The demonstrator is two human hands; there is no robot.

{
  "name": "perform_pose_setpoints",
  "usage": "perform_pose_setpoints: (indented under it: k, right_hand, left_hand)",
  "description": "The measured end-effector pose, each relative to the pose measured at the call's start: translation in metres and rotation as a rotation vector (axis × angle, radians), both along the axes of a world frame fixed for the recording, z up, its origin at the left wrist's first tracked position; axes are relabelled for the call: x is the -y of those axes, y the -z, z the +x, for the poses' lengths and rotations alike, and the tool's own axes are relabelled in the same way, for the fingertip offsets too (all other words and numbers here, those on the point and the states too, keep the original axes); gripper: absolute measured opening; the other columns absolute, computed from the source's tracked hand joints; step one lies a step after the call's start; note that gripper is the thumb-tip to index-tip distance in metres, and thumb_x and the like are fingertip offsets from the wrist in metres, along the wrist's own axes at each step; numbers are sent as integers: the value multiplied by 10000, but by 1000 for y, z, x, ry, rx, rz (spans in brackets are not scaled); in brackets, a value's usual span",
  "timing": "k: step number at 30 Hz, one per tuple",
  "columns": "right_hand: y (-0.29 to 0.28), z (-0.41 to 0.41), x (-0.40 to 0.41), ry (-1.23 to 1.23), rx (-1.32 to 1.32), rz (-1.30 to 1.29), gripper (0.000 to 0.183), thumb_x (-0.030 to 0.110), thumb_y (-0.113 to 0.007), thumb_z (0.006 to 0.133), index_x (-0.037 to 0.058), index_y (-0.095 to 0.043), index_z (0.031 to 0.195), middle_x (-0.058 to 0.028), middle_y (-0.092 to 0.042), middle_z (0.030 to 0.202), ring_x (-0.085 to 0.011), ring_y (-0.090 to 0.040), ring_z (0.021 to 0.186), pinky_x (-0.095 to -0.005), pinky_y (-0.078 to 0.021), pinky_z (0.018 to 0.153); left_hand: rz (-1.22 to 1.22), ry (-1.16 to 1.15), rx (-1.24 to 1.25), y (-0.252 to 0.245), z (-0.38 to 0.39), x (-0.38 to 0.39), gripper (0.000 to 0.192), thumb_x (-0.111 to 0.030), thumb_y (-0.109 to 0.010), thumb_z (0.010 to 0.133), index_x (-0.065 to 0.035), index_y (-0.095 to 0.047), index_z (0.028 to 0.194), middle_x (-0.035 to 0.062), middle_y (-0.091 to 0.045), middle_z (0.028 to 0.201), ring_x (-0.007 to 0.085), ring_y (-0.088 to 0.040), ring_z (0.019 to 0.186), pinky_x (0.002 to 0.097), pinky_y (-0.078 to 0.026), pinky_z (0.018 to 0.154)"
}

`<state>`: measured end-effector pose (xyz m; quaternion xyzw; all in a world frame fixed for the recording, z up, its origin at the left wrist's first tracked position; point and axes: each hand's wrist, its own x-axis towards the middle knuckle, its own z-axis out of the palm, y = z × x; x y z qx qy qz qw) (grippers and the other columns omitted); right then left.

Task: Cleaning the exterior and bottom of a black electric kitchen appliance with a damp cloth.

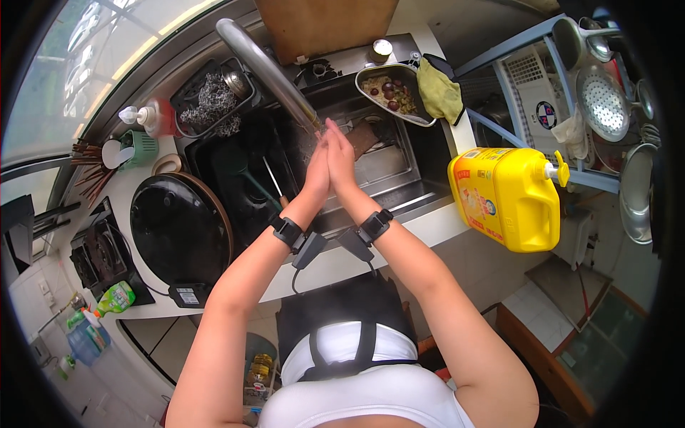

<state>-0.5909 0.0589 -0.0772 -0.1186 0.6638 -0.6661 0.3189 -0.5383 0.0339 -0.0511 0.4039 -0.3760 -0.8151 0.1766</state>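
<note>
My left hand and my right hand are pressed flat together, palm to palm, over the sink. Their fingers stretch toward the mouth of the curved metal faucet, and water runs onto the fingertips. Neither hand is seen to hold anything; the palms face each other and are hidden. Below and beyond the hands, a brown block-like thing lies in the steel basin. To the left sits a black basin, with a thin metal rod with a wooden handle slanting across it.
A triangular strainer basket with food scraps hangs at the sink's back right, yellow-green gloves over its edge. A big yellow pump jug stands right. Left are a round black electric pan and a rack with steel wool.
</note>
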Motion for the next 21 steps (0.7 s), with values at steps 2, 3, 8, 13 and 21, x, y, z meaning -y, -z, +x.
perform_pose_setpoints:
  k: [2, 3, 8, 13, 21]
  right_hand:
    - [-7, -4, 3, 107, 246, -49, 506, 269, -494, 1053, -8, -476, 1476, -189, -582, 1409, -225, -567, 1253, -324, -405, 1076]
    - [-12, -2, 4, 105, 248, -50, 506, 269, -494, 1053, -8, -476, 1476, -189, -582, 1409, -225, -567, 1253, -324, -405, 1076]
    - [12, 10, 0, 30, 101, -4, 577, 293, -547, 1037, -19, -424, 1506, -148, -581, 1406, -202, -573, 1238, -301, -421, 1056]
    - [-26, 7, 4, 85, 411, -27, 472, 271, -597, 1022, -41, -538, 1372, -100, -646, 1249, -165, -603, 1128, -286, -455, 992]
    - [6, 10, 4, 68, 348, -71, 319, 244, -616, 1020, 30, -596, 1256, -56, -670, 1053, -123, -627, 840, -256, -516, 695]
  left_hand:
    - [-47, 18, -28, -3, 1, 1, 571, -388, -364, 1085, -29, -409, 1527, 101, -428, 1563, 202, -436, 1403, 297, -317, 1155]
    - [-93, 35, -56, -8, 2, 3, 556, -349, -362, 1080, -28, -406, 1531, 103, -403, 1587, 204, -412, 1426, 297, -295, 1170]
    - [86, -57, -74, -19, -6, 14, 641, -468, -301, 1088, -47, -346, 1569, 97, -332, 1631, 212, -311, 1494, 316, -215, 1216]
    - [-15, 86, -50, 16, 17, 11, 730, -560, -231, 1086, -55, -193, 1611, 106, -245, 1660, 230, -229, 1527, 326, -173, 1236]
    - [-187, -60, 61, 43, 38, 34, 689, -509, -303, 1095, -33, -258, 1590, 129, -318, 1626, 232, -275, 1508, 325, -202, 1225]
